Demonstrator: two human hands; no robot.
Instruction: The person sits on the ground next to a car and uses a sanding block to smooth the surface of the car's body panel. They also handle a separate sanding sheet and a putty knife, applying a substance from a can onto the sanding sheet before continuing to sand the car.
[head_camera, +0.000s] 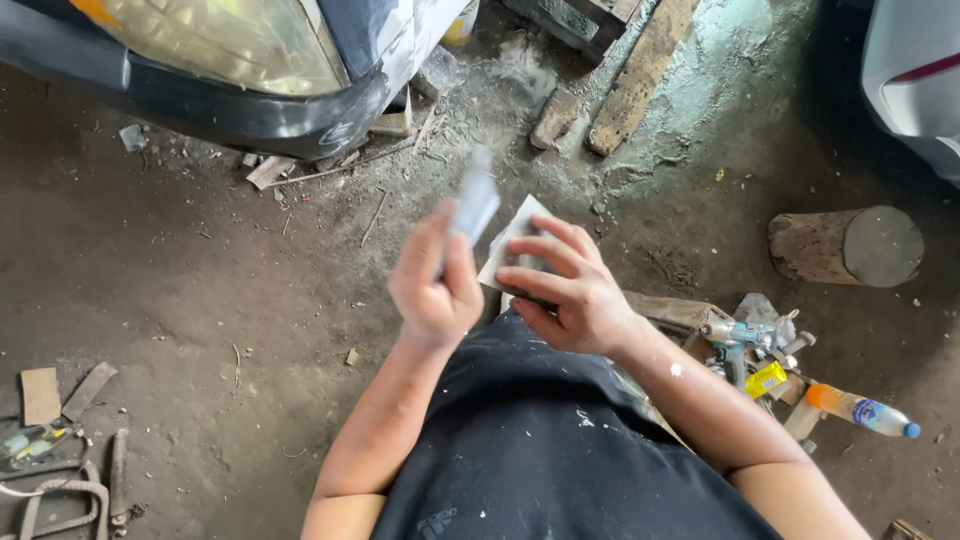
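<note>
My left hand (433, 285) is closed around a thin grey flat blade (474, 200), like a putty scraper, which is blurred and points up and to the right. My right hand (565, 285) grips a pale flat board or sheet (508, 240) by its lower edge, fingers spread over it. The blade's tip is just left of the board; whether they touch I cannot tell. Both hands are held above my lap, over a dark paint-spattered shirt (540, 450).
A car's front corner with a yellowed headlight (225, 40) and dark bumper (250, 115) fills the upper left. A wooden log (845, 245) lies at right. A cordless drill (740, 340) and a plastic bottle (860, 408) sit lower right. Wood planks (635, 75) and scrap litter the dirt floor.
</note>
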